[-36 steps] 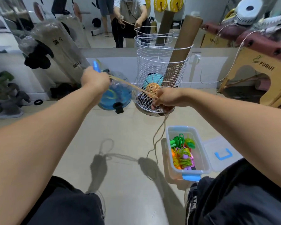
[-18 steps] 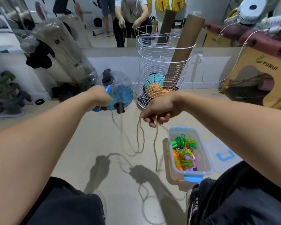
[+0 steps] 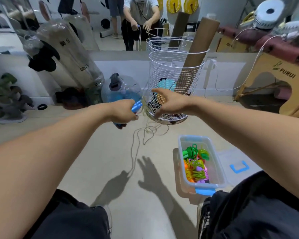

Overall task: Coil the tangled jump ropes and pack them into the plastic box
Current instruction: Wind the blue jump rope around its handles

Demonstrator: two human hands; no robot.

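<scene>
Rope (image 3: 145, 133) dangles left of the plastic box (image 3: 219, 171) from blue handles (image 3: 136, 106) your left hand (image 3: 123, 112) grips; your right hand (image 3: 169, 102) is spread wide, holding nothing.

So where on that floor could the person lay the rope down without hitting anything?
The bare beige floor left of the clear plastic box, in front of the knees, is free. Up by the white wire basket it is crowded: the tan rope loops there under both hands.

Wire basket (image 3: 174, 78), cardboard tube (image 3: 197, 54)
</scene>
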